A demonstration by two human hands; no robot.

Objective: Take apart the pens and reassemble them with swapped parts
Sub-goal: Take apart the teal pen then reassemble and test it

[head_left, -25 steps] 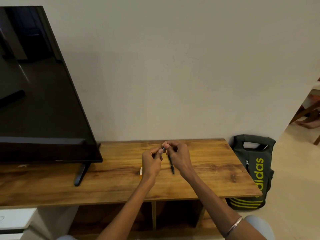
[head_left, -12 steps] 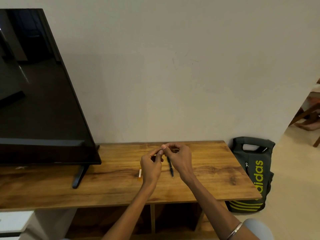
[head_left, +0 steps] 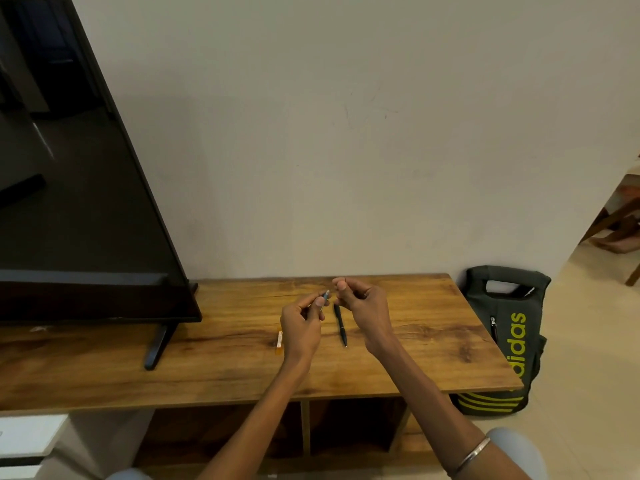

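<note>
Wooden tabletop (head_left: pixel 433 327) beneath both my hands, with the wall close behind. My left hand (head_left: pixel 300 325) pinches a small blue-tipped pen part (head_left: pixel 325 296) between thumb and fingertips, its tip pointing up and to the right. My right hand (head_left: pixel 363 308) is curled, thumb and forefinger pressed together; it may hold a tiny piece, but the view is too coarse for me to tell. Between my hands a dark pen (head_left: pixel 340 324) lies flat on the wood, nib toward me. Just left of my left wrist lies a short orange piece (head_left: pixel 279 339). Far left stands a black television (head_left: pixel 69 188); a dark backpack (head_left: pixel 505 337) rests on the floor at the table's right end.
</note>
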